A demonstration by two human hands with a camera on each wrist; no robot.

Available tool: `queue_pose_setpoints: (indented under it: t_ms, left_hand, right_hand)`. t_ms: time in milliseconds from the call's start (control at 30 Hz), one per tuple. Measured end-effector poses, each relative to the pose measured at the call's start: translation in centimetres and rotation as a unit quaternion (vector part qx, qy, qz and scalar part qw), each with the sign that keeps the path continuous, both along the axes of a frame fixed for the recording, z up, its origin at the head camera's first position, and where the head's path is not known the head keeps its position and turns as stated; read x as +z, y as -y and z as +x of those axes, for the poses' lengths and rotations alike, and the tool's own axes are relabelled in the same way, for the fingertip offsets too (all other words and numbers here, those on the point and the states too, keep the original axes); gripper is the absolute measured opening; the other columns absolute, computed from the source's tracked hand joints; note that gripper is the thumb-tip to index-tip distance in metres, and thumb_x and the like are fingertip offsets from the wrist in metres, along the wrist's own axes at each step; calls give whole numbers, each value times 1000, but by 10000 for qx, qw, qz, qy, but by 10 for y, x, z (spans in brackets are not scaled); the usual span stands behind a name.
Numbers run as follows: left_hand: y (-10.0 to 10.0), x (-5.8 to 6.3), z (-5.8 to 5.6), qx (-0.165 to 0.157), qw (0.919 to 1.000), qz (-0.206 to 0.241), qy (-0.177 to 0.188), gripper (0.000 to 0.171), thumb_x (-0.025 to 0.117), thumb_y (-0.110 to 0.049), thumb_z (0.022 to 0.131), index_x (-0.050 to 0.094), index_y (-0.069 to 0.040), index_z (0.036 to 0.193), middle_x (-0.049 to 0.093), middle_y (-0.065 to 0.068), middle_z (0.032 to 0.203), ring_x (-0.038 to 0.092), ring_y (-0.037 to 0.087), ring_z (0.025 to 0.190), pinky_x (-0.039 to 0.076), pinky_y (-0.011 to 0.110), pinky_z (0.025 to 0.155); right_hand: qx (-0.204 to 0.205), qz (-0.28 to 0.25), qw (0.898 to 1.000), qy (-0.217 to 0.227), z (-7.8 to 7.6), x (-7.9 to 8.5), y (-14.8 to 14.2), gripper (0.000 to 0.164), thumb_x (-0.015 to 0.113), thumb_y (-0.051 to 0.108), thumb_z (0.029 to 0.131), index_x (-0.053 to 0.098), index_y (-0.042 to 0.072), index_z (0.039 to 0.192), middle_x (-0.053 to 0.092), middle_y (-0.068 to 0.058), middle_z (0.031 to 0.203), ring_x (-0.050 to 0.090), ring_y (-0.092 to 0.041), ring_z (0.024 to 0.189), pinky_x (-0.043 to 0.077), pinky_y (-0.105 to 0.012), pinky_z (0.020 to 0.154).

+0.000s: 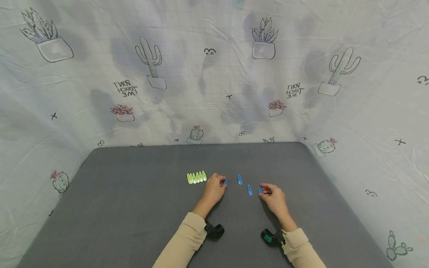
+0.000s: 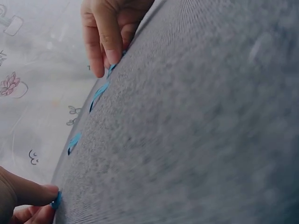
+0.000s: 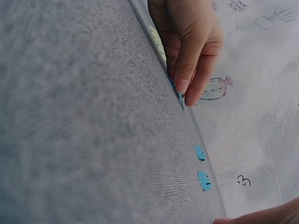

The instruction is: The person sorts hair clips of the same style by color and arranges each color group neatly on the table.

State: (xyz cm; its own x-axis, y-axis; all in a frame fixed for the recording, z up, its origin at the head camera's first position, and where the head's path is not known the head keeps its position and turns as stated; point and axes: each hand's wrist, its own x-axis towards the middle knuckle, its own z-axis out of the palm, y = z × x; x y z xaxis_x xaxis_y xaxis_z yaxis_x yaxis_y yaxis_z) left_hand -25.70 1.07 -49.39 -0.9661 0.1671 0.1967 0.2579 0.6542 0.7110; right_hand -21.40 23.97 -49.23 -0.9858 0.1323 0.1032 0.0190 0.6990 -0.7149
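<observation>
My left hand [image 1: 213, 189] pinches a blue snap hair clip [image 1: 225, 182] between thumb and fingers, low at the tabletop. In the left wrist view this clip [image 2: 56, 200] pokes out past the thumb tip. Over to the right, my right hand [image 1: 275, 199] holds another blue hair clip [image 1: 260, 190] at its fingertips, partly covered by them. Between the hands lie two more blue clips, one farther back [image 1: 240, 179] and one nearer [image 1: 250, 190]. Just left of my left hand, several yellow-green hair clips [image 1: 197, 177] stand side by side in a row.
A dark grey cloth covers the table [image 1: 134, 208]. Behind it and at both sides hangs a pale curtain [image 1: 214, 74] printed with cacti. Black wrist devices [image 1: 214, 230] are strapped below both hands, close over the cloth.
</observation>
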Motion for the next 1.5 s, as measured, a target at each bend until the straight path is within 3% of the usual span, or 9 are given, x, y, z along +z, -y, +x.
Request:
queue_pose_setpoints:
  t_ms: [233,467,667,867,1067,1267,1500]
  left_hand:
    - [0,7,-2,84,9994,-346,42,19,75,-4,78,73,0,97,60,8,81,58,19,75,49,33,68]
    - [0,10,-3,286,9988,25,386,18,74,-1,77,75,0,95,71,9,78,68,24,75,54,37,69]
    - [4,10,-2,313,9976,167,600,20,70,0,80,75,-1,99,73,12,91,69,26,82,54,39,72]
    - [7,10,0,305,9947,619,763,19,71,-1,80,74,0,98,71,11,83,66,24,74,52,35,65]
    - [11,3,2,363,9881,1194,900,16,69,0,80,72,-1,97,65,6,75,56,12,64,47,28,60]
    - [24,3,7,204,9806,1697,961,17,68,1,81,70,2,98,64,8,78,56,11,67,48,27,64]
    - [53,6,16,427,9809,1651,934,19,69,-1,81,71,0,99,66,8,80,61,14,72,50,30,68]
  right_hand:
    - [-153,10,9997,164,-1,3,3,28,72,4,79,70,-1,106,70,-9,85,63,-18,77,47,-27,66]
    - [-325,-240,9989,240,0,5,3,26,72,5,80,72,2,105,71,-10,87,64,-14,75,44,-21,61]
    - [-467,-825,9947,387,0,3,3,26,70,3,81,72,2,107,71,-12,93,63,-9,79,46,-18,63]
    - [-442,-1141,9916,430,-2,-1,1,27,68,3,83,70,2,110,70,-14,96,62,-8,80,47,-18,65]
    - [-378,-1204,9909,459,-2,-2,1,27,68,3,84,70,2,111,70,-14,98,62,-6,80,48,-17,66]
    - [-329,-1154,9917,466,-2,-1,1,28,67,4,84,69,2,112,70,-15,99,64,-11,83,48,-17,67]
    - [-253,-859,9950,447,-1,-1,0,28,68,6,85,69,2,112,71,-15,98,66,-16,85,48,-18,67]
